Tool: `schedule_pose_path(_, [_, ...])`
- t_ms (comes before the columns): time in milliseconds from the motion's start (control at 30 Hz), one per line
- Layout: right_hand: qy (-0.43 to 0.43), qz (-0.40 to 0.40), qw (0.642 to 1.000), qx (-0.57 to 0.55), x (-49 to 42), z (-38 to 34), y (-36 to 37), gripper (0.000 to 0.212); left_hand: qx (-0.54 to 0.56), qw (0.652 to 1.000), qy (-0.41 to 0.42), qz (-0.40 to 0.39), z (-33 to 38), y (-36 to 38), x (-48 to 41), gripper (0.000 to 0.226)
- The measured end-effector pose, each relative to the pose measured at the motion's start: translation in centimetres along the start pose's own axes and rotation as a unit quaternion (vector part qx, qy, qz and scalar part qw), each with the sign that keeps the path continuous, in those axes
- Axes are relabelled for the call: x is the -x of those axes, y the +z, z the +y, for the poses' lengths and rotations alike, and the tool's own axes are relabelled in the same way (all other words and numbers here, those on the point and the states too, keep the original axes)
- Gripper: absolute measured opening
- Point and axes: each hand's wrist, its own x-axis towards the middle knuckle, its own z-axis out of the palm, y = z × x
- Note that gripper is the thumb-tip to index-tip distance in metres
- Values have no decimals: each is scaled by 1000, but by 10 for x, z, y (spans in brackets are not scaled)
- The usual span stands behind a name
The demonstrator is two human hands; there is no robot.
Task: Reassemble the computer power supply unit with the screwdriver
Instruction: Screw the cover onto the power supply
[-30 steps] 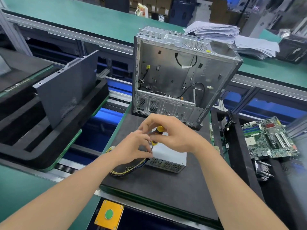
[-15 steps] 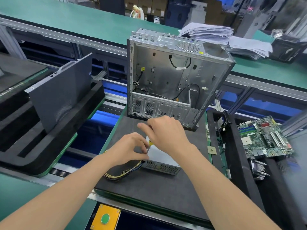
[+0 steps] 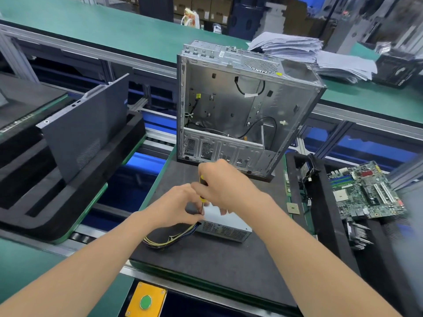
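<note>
— Head view: whereabouts of the power supply unit [image 3: 225, 228]?
— Flat on the black mat [image 3: 206, 259], before the open computer case [image 3: 240, 106], partly under both hands.
— Grips?
— Right hand [image 3: 225, 184] wrapped round the screwdriver [image 3: 201, 198] handle; left hand [image 3: 180, 204] apparently pinching its shaft.

L hand [image 3: 180, 202] & R hand [image 3: 225, 186] bare, both forearms bare to frame edge.
</note>
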Motion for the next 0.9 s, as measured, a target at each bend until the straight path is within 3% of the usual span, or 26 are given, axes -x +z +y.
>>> schedule_pose_path(100, [116, 59, 991, 25, -3, -3, 8, 44, 2, 1000, 13, 5, 1, 0, 1, 14])
schedule_pose_path(167, [123, 71, 988, 68, -4, -3, 8, 47, -4, 1000, 16, 6, 2, 0, 2, 15])
schedule_pose_path(267, [2, 28, 996, 79, 3, 1, -2, 38, 1, 1000, 7, 13, 2, 0, 1, 15])
schedule_pose_path(367, [-174, -68, 977, 103, 13, 6, -19, 5, 8, 1000, 7, 16, 3, 0, 2, 17])
schedule_pose_path(433, [-197, -105, 970, 98, 13, 9, -20, 17, 16, 1000, 7, 19, 4, 0, 2, 16])
schedule_pose_path(567, [-142, -37, 986, 80, 10, 1, -11, 10, 17, 1000, 12, 10, 2, 0, 2, 11])
schedule_pose_path(600, [-111, -12, 990, 91, 8, -1, -6, 16, 13, 1000, 10, 10, 2, 0, 2, 11])
schedule_pose_path(767, [148, 66, 986, 25, 2, 6, 13, 48, 14, 1000, 19, 20, 5, 1, 3, 12])
schedule_pose_path(833, [172, 66, 982, 34, 2, 5, 11, 51, 14, 1000, 17, 16, 5, 1, 2, 12])
schedule_pose_path(900, [106, 51, 992, 49, 4, 5, 6, 52, 23, 1000, 12, 6, 4, 0, 1, 13])
